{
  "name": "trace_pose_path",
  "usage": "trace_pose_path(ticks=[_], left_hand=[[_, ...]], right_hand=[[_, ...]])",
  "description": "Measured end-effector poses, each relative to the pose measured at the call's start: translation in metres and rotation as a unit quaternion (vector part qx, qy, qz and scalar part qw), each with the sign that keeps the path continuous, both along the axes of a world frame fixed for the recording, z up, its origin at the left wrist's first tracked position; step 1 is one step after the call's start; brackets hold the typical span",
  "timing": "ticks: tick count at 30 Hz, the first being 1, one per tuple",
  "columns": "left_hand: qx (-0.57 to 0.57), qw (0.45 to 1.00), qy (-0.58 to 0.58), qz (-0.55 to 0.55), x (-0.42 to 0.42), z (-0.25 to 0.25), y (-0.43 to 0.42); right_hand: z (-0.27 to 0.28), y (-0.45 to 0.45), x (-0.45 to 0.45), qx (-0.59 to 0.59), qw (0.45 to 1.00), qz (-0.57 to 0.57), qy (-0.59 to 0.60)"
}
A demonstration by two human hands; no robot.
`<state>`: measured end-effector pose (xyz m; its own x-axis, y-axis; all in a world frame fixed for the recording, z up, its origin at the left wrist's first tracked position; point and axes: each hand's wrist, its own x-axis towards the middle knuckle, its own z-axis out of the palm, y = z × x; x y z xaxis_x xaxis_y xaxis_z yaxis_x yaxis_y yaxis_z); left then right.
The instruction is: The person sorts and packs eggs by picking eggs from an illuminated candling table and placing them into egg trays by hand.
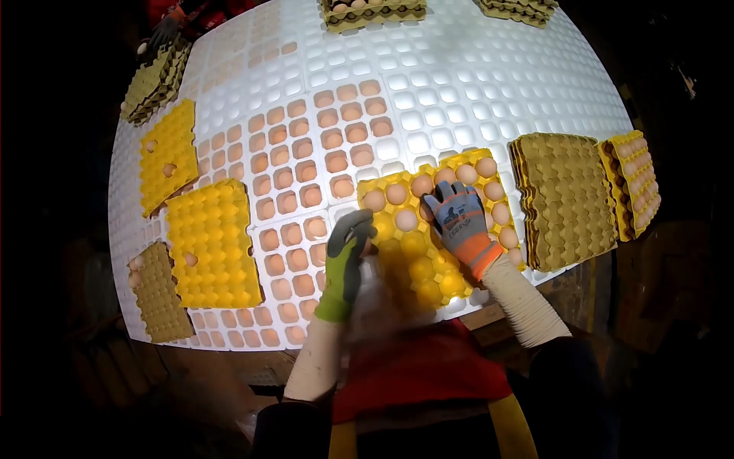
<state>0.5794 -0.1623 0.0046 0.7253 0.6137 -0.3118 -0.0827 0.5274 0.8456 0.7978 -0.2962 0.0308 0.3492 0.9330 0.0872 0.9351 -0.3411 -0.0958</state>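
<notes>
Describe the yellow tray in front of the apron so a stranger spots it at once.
On the big white dimpled surface, go to the near edge, by the red apron. The yellow tray lies there, under the orange-cuffed right hand. Eggs mostly line its far and right sides.

The bench (527,84) has a white, pocketed top, eggs (283,177) sitting in many left and middle pockets; yellow trays (214,252) and brown trays (566,199) lie around its edges, some stacked
</notes>
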Motion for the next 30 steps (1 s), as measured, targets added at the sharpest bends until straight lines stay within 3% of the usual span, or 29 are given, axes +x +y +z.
trace_pose_path(ticks=[1,2,3,5,6,7,8,9,10,11,12,13,15,16,17,18,19,21,22,23,25,26,27,28,29,30], left_hand=[[0.167,0.977,0.131,-0.018,0.017,0.006,0.012],[0.167,0.977,0.130,-0.019,0.027,0.005,0.021],[0.314,0.933,0.171,-0.043,0.036,0.002,0.028],[0.579,0.775,0.238,-0.087,0.052,-0.003,0.041],[0.693,0.664,0.265,-0.091,0.058,-0.002,0.045],[0.722,0.624,0.279,-0.108,0.058,0.000,0.046],[0.711,0.633,0.281,-0.123,0.056,0.003,0.047],[0.673,0.678,0.269,-0.121,0.052,0.009,0.046],[0.607,0.750,0.241,-0.107,0.048,0.014,0.045],[0.496,0.841,0.195,-0.090,0.044,0.016,0.043],[0.342,0.927,0.139,-0.071,0.036,0.018,0.041],[0.201,0.975,0.081,-0.054,0.032,0.023,0.038],[0.084,0.995,0.015,-0.045,0.032,0.035,0.035],[0.085,0.995,0.007,-0.051,0.036,0.041,0.036],[0.120,0.990,0.024,-0.064,0.040,0.047,0.039],[0.204,0.973,0.065,-0.080,0.048,0.049,0.043],[0.345,0.924,0.126,-0.102,0.061,0.050,0.047],[0.580,0.762,0.249,-0.144,0.080,0.046,0.043],[0.645,0.696,0.278,-0.148,0.086,0.033,0.042],[0.653,0.690,0.258,-0.177,0.088,0.022,0.043],[0.685,0.599,0.344,-0.231,0.103,0.025,0.036],[0.690,0.594,0.343,-0.231,0.103,0.028,0.037],[0.670,0.627,0.329,-0.224,0.103,0.031,0.039],[0.647,0.660,0.314,-0.216,0.104,0.033,0.043],[0.650,0.659,0.313,-0.214,0.106,0.032,0.050],[0.519,0.792,0.260,-0.188,0.102,0.028,0.059]], right_hand=[[0.004,0.002,0.004,-0.016,1.000,0.018,0.011],[0.007,0.001,0.005,-0.033,0.999,0.036,0.021],[0.007,-0.006,0.008,-0.034,0.999,0.035,0.018],[0.005,-0.027,0.019,0.175,0.943,0.016,0.283],[0.004,-0.035,0.015,0.229,0.863,-0.032,0.449],[0.000,-0.036,0.014,0.228,0.864,-0.032,0.447],[-0.005,-0.036,0.013,0.230,0.842,-0.029,0.487],[-0.006,-0.033,0.009,0.233,0.817,-0.028,0.526],[0.019,-0.019,0.002,0.155,0.876,0.000,0.456],[0.009,-0.006,-0.007,0.091,0.942,0.009,0.324],[0.001,0.010,-0.017,0.006,0.974,0.027,0.225],[-0.006,0.020,-0.024,-0.080,0.988,0.044,0.124],[-0.011,0.017,-0.020,-0.061,0.992,0.055,0.101],[0.002,0.007,-0.010,0.019,0.974,0.020,0.224],[0.009,-0.006,-0.002,0.092,0.934,-0.010,0.344],[0.000,-0.022,0.006,0.153,0.774,-0.071,0.610],[0.030,-0.027,0.017,0.152,0.645,-0.107,0.741],[0.028,-0.020,0.030,0.194,0.657,-0.119,0.718],[0.015,-0.011,0.042,0.174,0.711,-0.076,0.677],[-0.024,-0.003,0.061,0.090,0.951,-0.010,0.295],[0.014,0.037,0.051,-0.106,0.991,0.081,0.017],[0.007,0.059,0.040,-0.213,0.972,0.062,-0.078],[0.006,0.078,0.039,-0.330,0.939,0.075,-0.061],[0.009,0.073,0.044,-0.274,0.956,0.092,-0.045],[0.014,0.064,0.052,-0.219,0.969,0.111,-0.030],[0.037,0.054,0.063,-0.153,0.979,0.066,0.121]])
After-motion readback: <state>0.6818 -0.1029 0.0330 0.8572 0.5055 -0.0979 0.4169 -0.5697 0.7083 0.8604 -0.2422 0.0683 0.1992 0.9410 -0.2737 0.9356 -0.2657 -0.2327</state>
